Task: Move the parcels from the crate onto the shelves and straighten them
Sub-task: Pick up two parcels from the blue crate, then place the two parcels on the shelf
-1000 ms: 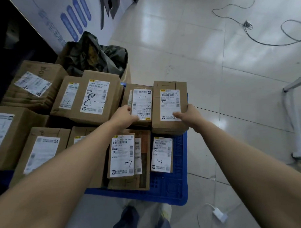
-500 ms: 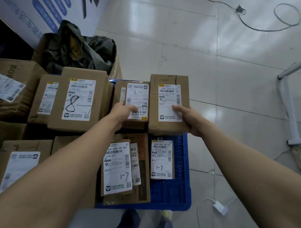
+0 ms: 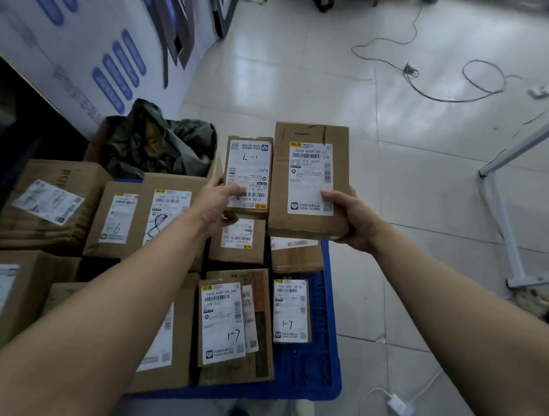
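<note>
**Step in hand:** two parcels are being carried off the crate [image 3: 323, 368].

**Grip:**
- The left hand [image 3: 216, 202] pinches the small parcel [image 3: 248, 163] at its near edge, thumb across the label and fingers behind.
- The right hand [image 3: 352, 221] grips the large parcel [image 3: 310, 137] at its near right corner, thumb on the label and fingers curled beneath.
- Both parcels are held side by side above the crate's far end, labels up. Whether their inner edges touch cannot be told.

**Assessment:**
- Each parcel is held at one end only, so the far end may sag or swing.
- Recommended: slide the fingers further under, keep the faces level, and turn the body rather than reach.
- The shelves are not in view and must be located first.
- Set each parcel down with its label outward, then square its edges against its neighbours.
- The task is judged early. Many other parcels [image 3: 222, 324] lie in the crate, stacked and overlapping.

**Surface and room:**
- The crate is blue plastic and stands on a glossy pale tile floor [image 3: 393, 156].
- A loose cable [image 3: 457, 100] trails across the floor beyond, and a white adapter [image 3: 398, 406] with its cord lies near the crate's right corner. Both are trip hazards on the carry.
- A white metal frame [image 3: 500, 222] stands at the right.
- A carton holding a dark bag [image 3: 157, 144] sits beyond the crate, against a white wall panel [image 3: 86, 45] with blue marks.
</note>
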The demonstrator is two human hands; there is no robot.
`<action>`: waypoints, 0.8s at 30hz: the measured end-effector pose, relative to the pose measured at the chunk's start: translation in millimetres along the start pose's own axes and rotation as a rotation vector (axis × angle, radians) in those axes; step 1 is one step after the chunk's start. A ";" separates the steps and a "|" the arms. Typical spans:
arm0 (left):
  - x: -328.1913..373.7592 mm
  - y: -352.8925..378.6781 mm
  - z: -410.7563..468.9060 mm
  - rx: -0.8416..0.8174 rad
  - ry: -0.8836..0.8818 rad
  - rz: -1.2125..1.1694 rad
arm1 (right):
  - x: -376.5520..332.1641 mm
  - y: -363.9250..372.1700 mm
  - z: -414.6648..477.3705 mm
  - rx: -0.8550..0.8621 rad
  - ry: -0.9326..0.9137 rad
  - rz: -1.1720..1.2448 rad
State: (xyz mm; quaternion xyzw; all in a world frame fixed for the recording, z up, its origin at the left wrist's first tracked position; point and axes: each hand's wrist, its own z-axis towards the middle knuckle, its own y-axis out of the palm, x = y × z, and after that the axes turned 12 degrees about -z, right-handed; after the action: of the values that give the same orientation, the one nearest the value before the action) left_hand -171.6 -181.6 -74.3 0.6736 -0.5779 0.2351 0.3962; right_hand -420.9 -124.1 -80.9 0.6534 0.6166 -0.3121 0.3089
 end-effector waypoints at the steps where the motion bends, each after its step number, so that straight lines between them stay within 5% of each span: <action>1: 11.9 1.7 -9.1 -0.004 0.016 -0.025 | -12.2 2.1 -8.3 -0.004 -0.017 -0.004; 12: 113.9 -30.2 -152.4 0.097 0.294 -0.127 | -123.6 68.1 -99.0 -0.170 -0.257 -0.103; 24: 44.5 -161.8 -405.4 0.694 0.599 -0.427 | -115.1 261.6 -195.5 -0.688 -0.354 -0.416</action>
State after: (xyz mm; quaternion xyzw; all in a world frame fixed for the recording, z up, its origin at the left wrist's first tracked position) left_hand 51.7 121.4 151.1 0.7717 -0.1761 0.5099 0.3368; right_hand -159.5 -53.3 134.9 0.3107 0.7407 -0.2512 0.5401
